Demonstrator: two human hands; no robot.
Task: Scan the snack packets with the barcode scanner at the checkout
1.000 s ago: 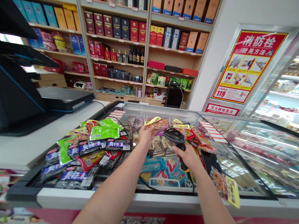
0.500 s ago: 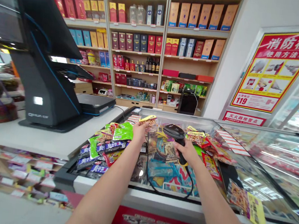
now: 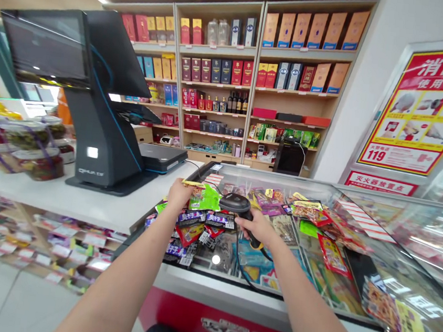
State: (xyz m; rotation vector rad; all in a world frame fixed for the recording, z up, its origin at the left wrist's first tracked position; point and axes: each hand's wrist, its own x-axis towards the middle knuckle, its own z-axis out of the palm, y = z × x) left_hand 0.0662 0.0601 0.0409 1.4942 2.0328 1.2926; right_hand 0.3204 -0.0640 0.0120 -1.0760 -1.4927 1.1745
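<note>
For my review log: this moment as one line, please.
left hand: holds packet | right hand: grips scanner | below: pile on freezer

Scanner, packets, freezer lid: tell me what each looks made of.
Scanner in the right hand: black moulded plastic, probably; smooth with a dull sheen. Packets, one in the left hand: thin plastic film, glossy and printed, crinkled with bright glints. Freezer lid: clear glass or similar, since goods show through and lights reflect off it.

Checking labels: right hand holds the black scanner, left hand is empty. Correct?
No. The head view shows the left hand holding a small snack packet, not empty. The right hand does hold the black scanner.
</note>
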